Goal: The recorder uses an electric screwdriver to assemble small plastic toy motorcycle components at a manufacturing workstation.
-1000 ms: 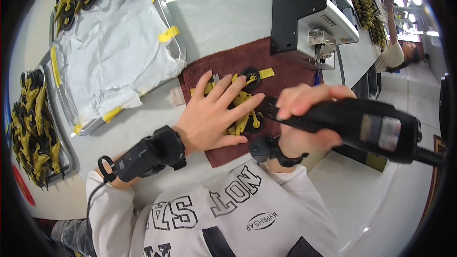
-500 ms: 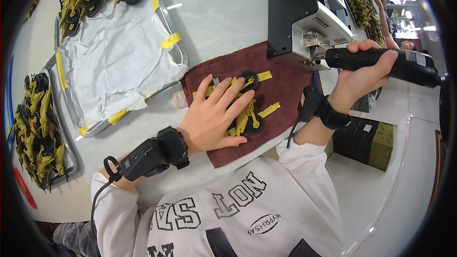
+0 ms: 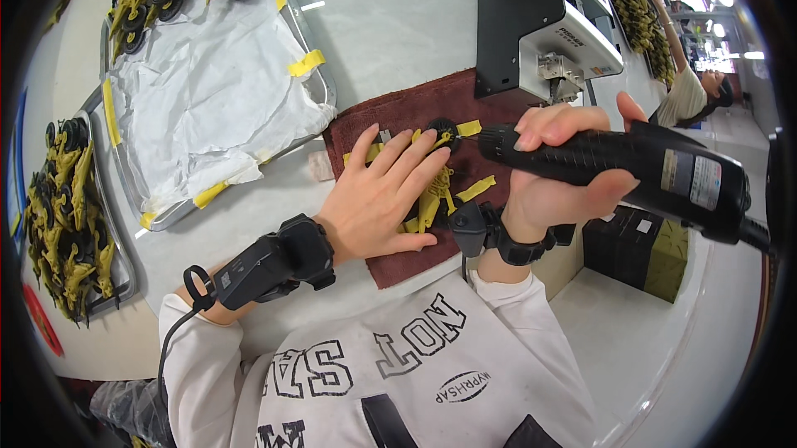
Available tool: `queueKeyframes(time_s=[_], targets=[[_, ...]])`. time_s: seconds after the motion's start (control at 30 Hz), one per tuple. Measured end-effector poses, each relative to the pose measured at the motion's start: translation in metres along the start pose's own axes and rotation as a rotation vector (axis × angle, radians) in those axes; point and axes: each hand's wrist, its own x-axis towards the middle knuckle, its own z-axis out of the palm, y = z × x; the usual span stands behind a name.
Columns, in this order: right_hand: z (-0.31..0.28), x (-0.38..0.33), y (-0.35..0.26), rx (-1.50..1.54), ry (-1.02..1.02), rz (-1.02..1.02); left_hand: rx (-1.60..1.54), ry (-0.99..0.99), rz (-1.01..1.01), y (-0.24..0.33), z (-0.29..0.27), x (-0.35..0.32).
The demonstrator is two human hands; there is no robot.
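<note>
Centrally: left hand (image 3: 383, 199) flat, fingers spread, pinning yellow plastic toy (image 3: 432, 199); likely light, brittle. Right hand (image 3: 558, 174) clenches black electric screwdriver (image 3: 631, 167) mid-barrel.

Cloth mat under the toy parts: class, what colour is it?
Dark maroon cloth mat, clearest in the head view.

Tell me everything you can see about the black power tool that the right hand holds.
The black power tool is a thick, cylinder-shaped electric screwdriver, seemingly of matte plastic, with a pale label near its rear end and a cable leaving that end at the picture's right edge. It lies almost level, its narrow tip pointing left at the black wheel of the yellow toy part on the dark red cloth. The right hand wraps around its front half. The left hand presses the toy part flat.
</note>
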Motion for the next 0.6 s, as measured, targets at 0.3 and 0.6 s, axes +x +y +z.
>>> queueKeyframes(time_s=[0.3,0.6], targets=[[0.014,0.001,0.015,-0.030,-0.045,0.099,-0.014,-0.013,-0.008,-0.002,-0.001,-0.001],[0.006,0.005,0.006,0.009,-0.004,0.114,0.010,-0.019,-0.007,-0.002,0.000,0.000]])
